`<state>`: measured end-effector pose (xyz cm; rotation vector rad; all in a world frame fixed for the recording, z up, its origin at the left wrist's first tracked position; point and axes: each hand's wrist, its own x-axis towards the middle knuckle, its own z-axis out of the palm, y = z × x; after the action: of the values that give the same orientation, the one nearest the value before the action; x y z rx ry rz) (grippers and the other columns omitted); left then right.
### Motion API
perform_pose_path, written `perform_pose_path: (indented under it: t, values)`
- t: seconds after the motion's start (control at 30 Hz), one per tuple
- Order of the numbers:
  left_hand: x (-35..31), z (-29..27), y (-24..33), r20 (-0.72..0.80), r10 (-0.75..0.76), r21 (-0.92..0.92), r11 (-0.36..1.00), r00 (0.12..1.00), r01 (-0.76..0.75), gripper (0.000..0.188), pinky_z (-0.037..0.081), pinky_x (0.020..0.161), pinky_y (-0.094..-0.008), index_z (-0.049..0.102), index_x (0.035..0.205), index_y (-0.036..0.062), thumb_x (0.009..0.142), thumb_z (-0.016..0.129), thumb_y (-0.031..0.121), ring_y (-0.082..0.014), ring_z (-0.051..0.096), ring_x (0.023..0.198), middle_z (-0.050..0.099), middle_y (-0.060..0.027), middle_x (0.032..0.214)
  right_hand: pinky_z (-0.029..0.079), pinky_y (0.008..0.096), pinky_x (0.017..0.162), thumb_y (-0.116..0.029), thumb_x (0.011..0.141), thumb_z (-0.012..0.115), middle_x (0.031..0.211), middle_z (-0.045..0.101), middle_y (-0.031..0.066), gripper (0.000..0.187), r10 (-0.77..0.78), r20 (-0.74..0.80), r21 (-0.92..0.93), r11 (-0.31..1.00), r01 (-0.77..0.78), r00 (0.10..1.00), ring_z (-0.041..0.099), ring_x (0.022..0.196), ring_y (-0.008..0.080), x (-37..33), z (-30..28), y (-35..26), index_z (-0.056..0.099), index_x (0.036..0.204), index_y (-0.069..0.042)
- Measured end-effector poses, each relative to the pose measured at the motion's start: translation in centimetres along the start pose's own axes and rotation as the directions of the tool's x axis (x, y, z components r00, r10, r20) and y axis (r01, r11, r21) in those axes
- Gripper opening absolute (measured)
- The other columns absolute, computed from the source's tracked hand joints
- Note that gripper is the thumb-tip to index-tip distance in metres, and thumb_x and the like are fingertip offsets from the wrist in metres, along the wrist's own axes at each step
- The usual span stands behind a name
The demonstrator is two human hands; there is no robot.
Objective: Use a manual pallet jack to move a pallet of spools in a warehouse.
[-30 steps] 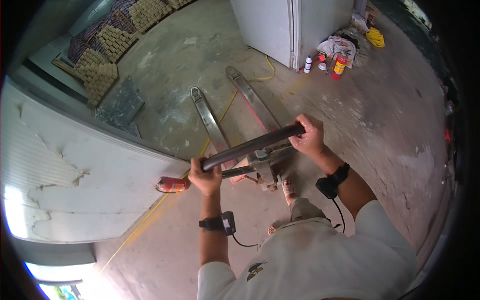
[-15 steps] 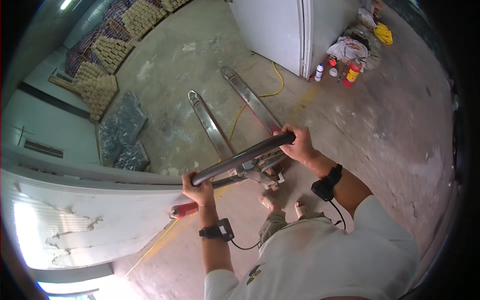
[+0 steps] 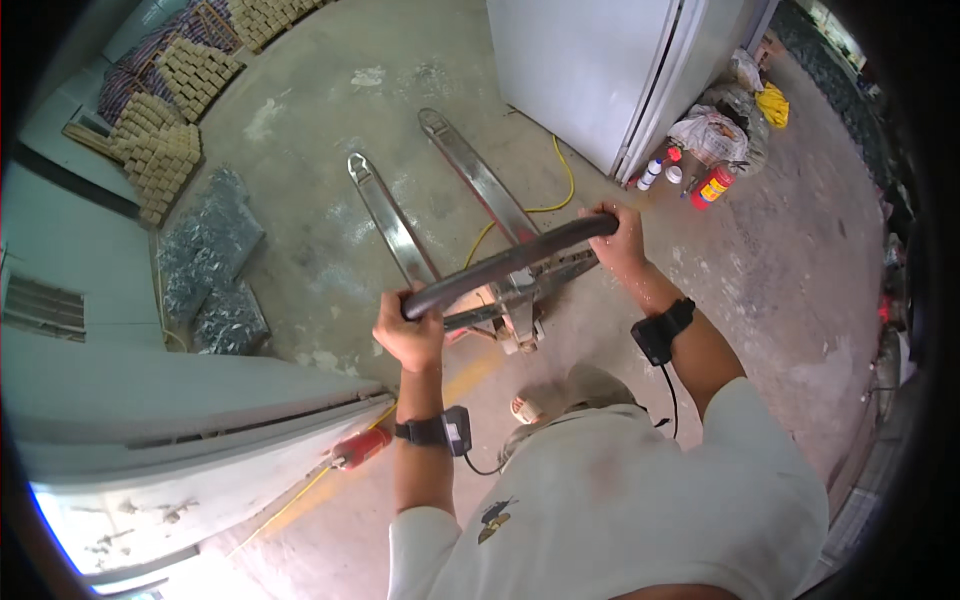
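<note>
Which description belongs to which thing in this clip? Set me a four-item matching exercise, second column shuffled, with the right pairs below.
Things
1. Pallet jack handlebar
2. Pallet jack forks
3. Cord
4. Pale blocks

Descriptions
A. Stacked at the picture's upper left
B. Long, metallic, pointing away from the person
C. Held near its ends by the left grip and right grip
D. Thin, yellow, lying on the floor

Pairs: 1-C, 2-B, 3-D, 4-A

One pallet jack [image 3: 510, 266], two forks [image 3: 390, 222] and two wristbands [image 3: 427, 432] show.
</note>
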<state>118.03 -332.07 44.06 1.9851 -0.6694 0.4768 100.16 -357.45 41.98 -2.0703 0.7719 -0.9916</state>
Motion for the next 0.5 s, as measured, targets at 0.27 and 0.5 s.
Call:
perform_pose_path:
  t: [0.27, 0.5]
  values:
    - [11.7, 4.6, -1.3, 0.061, -0.054, 0.087, 0.995, 0.997, 0.049, 0.021, 0.044, 0.05, -0.0291, 0.059, 0.067, 0.0007, 0.081, 0.07, 0.012, -0.0116, 0.05, 0.05, 0.054, -0.0134, 0.053, 0.042, 0.0329, 0.053, -0.013, 0.077, 0.07, 0.058, 0.055, 0.0139, 0.017, -0.01, 0.073, 0.025, 1.0, 0.009, 0.997, 0.053, 0.055, 0.0208, 12.1, 5.2, -2.0, 0.061, 0.069, -0.001]
    - [21.1, 7.4, -6.8, -0.015, 0.005, 0.065, 0.998, 1.0, -0.004, 0.023, 0.04, 0.048, -0.0279, 0.058, 0.067, -0.0015, 0.082, 0.07, 0.011, -0.0077, 0.041, 0.053, 0.048, -0.0062, 0.051, 0.047, 0.0377, 0.058, -0.016, 0.067, 0.073, 0.064, 0.061, 0.0165, 0.017, 0.1, 0.176, -0.04, 0.995, -0.094, 0.979, 0.063, 0.063, 0.0354, 20.7, 12.3, -3.6, 0.068, 0.08, -0.006]
